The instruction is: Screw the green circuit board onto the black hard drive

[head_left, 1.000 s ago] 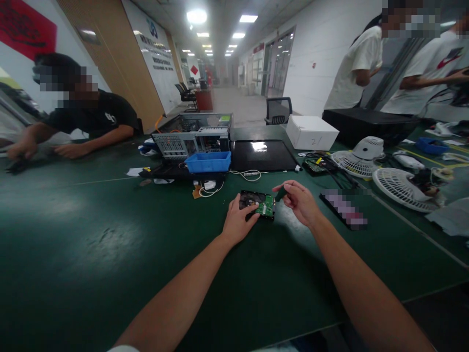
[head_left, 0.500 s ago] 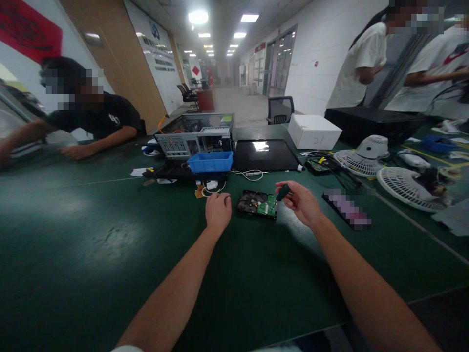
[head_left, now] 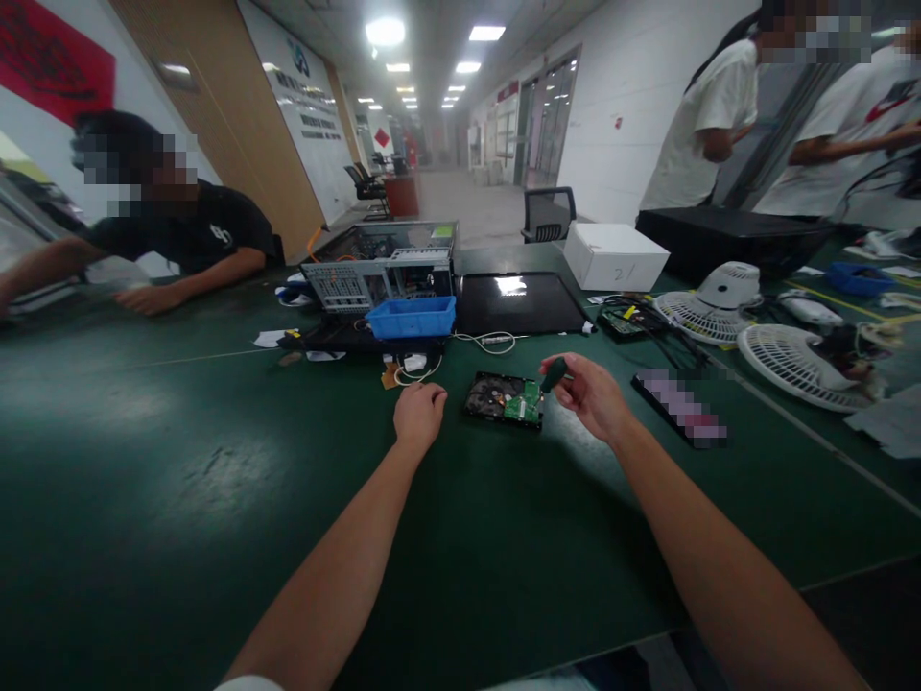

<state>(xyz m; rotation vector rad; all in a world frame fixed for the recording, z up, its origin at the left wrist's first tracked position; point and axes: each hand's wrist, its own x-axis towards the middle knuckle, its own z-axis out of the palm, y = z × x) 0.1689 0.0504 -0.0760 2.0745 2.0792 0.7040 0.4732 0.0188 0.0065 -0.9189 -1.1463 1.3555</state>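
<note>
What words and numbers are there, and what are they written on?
"21", maybe "2/", handwritten on the white box.
Too blurred to read: wall lettering, red banner, print on the black shirt.
Too small: white label on the hard drive.

Ceiling lamps [head_left: 386,32] blown out; tabletop [head_left: 288,480] dim; white glare on black panel [head_left: 522,309]; edges stretched.

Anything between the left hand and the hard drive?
Nothing visible: only green tabletop shows between the left hand and the hard drive. The right hand holds a green-handled tool at the drive's far right end, outside that gap.
</note>
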